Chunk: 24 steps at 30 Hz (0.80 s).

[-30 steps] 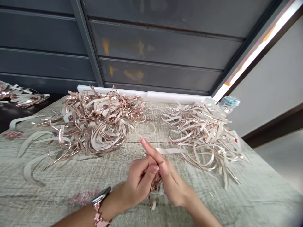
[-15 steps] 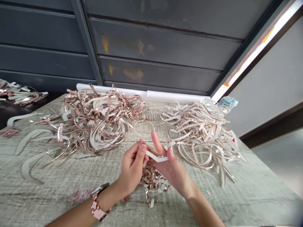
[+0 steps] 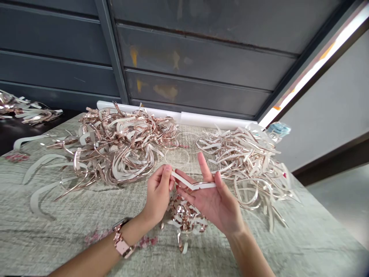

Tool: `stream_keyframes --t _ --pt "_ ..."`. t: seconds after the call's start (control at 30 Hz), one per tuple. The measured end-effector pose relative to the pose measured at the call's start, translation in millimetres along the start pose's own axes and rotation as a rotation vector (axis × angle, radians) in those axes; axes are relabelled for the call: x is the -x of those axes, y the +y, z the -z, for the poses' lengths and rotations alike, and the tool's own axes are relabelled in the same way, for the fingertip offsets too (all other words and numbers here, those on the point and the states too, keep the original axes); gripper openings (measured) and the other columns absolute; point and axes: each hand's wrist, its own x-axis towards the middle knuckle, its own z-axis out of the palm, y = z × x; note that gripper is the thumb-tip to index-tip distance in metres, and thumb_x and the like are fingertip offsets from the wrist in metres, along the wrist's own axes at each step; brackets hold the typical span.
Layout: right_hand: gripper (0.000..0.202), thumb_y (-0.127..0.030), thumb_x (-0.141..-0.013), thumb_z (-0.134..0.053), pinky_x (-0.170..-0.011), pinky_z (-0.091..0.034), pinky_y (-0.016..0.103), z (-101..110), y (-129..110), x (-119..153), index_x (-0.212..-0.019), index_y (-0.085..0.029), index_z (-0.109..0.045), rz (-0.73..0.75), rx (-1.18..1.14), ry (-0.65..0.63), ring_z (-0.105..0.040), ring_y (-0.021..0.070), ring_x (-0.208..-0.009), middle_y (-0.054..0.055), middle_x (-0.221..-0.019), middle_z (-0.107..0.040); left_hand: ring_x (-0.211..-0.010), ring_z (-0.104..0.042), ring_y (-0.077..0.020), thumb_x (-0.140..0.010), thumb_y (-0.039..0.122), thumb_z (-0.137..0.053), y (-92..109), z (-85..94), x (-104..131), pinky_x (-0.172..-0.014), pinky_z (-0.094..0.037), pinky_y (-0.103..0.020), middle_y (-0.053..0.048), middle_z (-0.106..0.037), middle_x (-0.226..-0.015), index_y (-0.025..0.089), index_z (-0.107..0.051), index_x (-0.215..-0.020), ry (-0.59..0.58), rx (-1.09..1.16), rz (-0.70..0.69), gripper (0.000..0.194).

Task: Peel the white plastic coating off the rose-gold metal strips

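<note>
"Holding the pale strip [image 3: 206,185] looks fiddly. What could go wrong?"

"It might slip or crease more. The left hand [image 3: 157,196] has thumb and finger pinched on one end, while the right hand [image 3: 217,204] is palm up, fingers spread apart, with the strip lying across them. It has a sharp bend in the middle, so a hard tug could tear or kink it there."

"Is the right thumb pressing it down?"

"Can't tell; the far end meets the thumb, and the view there is poor."

"Anything else to snag?"

"The curly bunch [image 3: 187,217] sits just below both hands, so a dropped end could tangle in it. The watch band [image 3: 123,246] might catch a loop too, if that wrist swept into the left pile [image 3: 129,142]."

"Count them up, then."

"Two hands, one held strip, one curly bunch, one watch band. Two big piles on the table [image 3: 109,227], the left one and the right pile [image 3: 245,154], plus one heap [image 3: 37,114] at the far left. Three broad pale curls stick out beside the left pile. One blue packet [image 3: 279,129] is behind the right pile."

"And the white roll [image 3: 213,120]?"

"One with a join, or two end to end; hard to say."
</note>
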Motion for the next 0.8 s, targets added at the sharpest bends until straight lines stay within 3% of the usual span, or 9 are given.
stream_keyframes --t 0.2,0.33,0.4,0.5,0.6,0.67,0.73,0.8 --pt "0.062 -0.06 -0.101 0.002 -0.11 -0.044 0.058 9 -9 -3 -0.16 -0.042 0.014 0.028 0.118 0.13 -0.05 0.0244 -0.142 0.003 -0.152 -0.056 -0.047 -0.03 -0.0087 -0.094 0.056 -0.06 -1 -0.1 -9 -0.046 -0.027 -0.023 0.006 -0.037 -0.052 0.02 -0.044 -0.062 0.031 0.09 0.068 0.051" --pt "0.064 -0.064 -0.099 0.003 -0.114 -0.039 0.059 11 -9 -3 -0.158 -0.045 0.016 0.103 0.133 0.222 -0.044 0.0254 -0.146 0.002 -0.16 -0.046 -0.047 -0.033 -0.0104 -0.101 0.062 -0.037 3 2.7 -6 -0.046 -0.027 -0.025 0.004 -0.041 -0.057 0.02 -0.048 -0.069 -0.07 0.103 0.094 0.054" --pt "0.064 -0.063 -0.1 0.001 -0.12 -0.032 0.058 11 -5 -2 -0.16 -0.044 0.011 0.173 0.069 0.244 -0.041 0.0248 -0.148 0.002 -0.159 -0.046 -0.057 -0.044 -0.0129 -0.102 0.06 -0.034 3 6.1 -2 -0.051 -0.034 -0.025 0.0 -0.05 -0.07 0.02 -0.056 -0.084 -0.06 0.01 -0.054 0.048" --pt "0.063 -0.062 -0.1 0.0 -0.123 -0.026 0.057 8 1 0 -0.16 -0.045 0.006 0.215 0.049 0.208 -0.034 0.0238 -0.151 -0.001 -0.161 -0.044 -0.081 -0.054 -0.0176 -0.095 0.051 -0.057 2 10.3 3 -0.067 -0.044 -0.028 -0.004 -0.057 -0.095 0.022 -0.056 -0.109 -0.126 -0.317 -0.44 0.033" --pt "0.064 -0.064 -0.099 0.003 -0.121 -0.029 0.057 6 6 1 -0.159 -0.046 0.01 0.168 0.11 0.167 -0.031 0.0241 -0.153 -0.003 -0.165 -0.036 -0.093 -0.057 -0.0232 -0.086 0.051 -0.07 3 9.9 5 -0.079 -0.045 -0.034 -0.007 -0.061 -0.102 0.021 -0.058 -0.107 -0.28 -0.639 -0.641 0.039" --pt "0.067 -0.067 -0.097 0.005 -0.119 -0.033 0.057 5 8 1 -0.16 -0.043 0.012 0.141 0.114 0.157 -0.03 0.0252 -0.153 -0.001 -0.165 -0.035 -0.086 -0.058 -0.0225 -0.093 0.048 -0.064 4 8.2 5 -0.077 -0.045 -0.034 -0.005 -0.063 -0.089 0.02 -0.06 -0.091 -0.415 -0.739 -0.568 0.028" --pt "0.073 -0.071 -0.095 0.005 -0.118 -0.034 0.057 4 10 1 -0.16 -0.04 0.011 0.14 0.125 0.164 -0.028 0.0258 -0.154 0.001 -0.165 -0.035 -0.074 -0.058 -0.0187 -0.102 0.04 -0.049 5 7.0 3 -0.07 -0.044 -0.031 -0.002 -0.061 -0.075 0.02 -0.058 -0.078 -0.574 -0.714 -0.433 0.032" --pt "0.082 -0.08 -0.091 -0.004 -0.12 -0.031 0.055 3 12 2 -0.161 -0.039 0.01 0.143 0.227 0.174 -0.024 0.0268 -0.155 0.002 -0.167 -0.03 -0.069 -0.057 -0.0168 -0.106 0.033 -0.04 6 7.2 3 -0.067 -0.043 -0.029 -0.002 -0.061 -0.072 0.02 -0.058 -0.077 -0.657 -0.627 -0.377 0.036"
